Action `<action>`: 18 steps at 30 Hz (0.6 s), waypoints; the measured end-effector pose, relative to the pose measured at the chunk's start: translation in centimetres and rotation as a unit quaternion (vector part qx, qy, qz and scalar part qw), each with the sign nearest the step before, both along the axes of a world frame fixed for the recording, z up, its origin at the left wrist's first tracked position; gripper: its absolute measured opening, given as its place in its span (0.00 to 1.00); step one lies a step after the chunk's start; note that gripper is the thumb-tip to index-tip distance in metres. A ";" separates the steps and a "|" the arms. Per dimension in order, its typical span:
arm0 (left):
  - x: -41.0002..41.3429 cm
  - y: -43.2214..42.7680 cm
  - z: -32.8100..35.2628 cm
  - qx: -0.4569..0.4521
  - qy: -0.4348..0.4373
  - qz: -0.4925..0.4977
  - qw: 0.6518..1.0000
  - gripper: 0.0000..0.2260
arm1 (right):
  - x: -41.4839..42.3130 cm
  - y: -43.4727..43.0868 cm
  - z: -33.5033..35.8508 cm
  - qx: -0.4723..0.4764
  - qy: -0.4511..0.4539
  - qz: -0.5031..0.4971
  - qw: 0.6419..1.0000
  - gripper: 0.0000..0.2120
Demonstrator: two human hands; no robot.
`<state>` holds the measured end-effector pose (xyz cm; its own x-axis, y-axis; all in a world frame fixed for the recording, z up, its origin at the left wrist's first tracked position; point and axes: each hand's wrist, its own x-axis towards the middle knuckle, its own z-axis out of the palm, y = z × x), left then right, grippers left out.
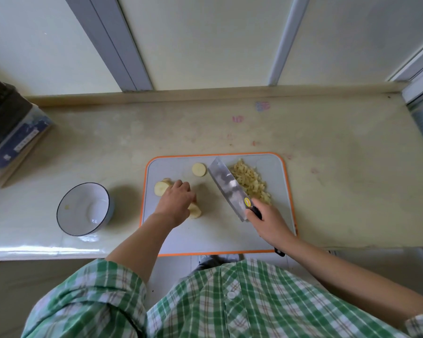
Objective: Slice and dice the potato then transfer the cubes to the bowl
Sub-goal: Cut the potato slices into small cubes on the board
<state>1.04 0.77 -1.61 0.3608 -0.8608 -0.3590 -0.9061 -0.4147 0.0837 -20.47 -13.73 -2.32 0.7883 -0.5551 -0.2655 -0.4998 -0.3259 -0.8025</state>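
As potato slices (161, 187) are clasped beneath the left fingers (183, 185), the cleaver (226, 185) is gripped rightward in the right fingers (251, 212).

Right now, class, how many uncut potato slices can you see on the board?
3 plainly: one slice beside the knife blade, one at the fingertips of the left hand, one by its heel; more may be stacked or hidden beneath.

home kitchen | countertop (327, 147), cutting board (171, 164), cleaver (227, 184)

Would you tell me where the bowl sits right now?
In the head view, the bowl stands on the counter, just left of the cutting board.
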 end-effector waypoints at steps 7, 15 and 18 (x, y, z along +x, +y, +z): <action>-1.7 -0.7 0.1 -0.202 0.112 0.090 0.969 0.11 | -0.4 -0.4 0.3 -0.002 0.001 -0.008 1.000 0.14; -4.3 1.5 -2.5 -0.128 0.144 0.091 0.977 0.26 | -1.2 0.1 -0.2 -0.029 0.022 0.011 0.999 0.13; -4.2 2.1 -2.4 -0.134 0.154 0.107 0.973 0.32 | -1.4 0.3 -0.4 -0.035 0.027 0.018 0.999 0.13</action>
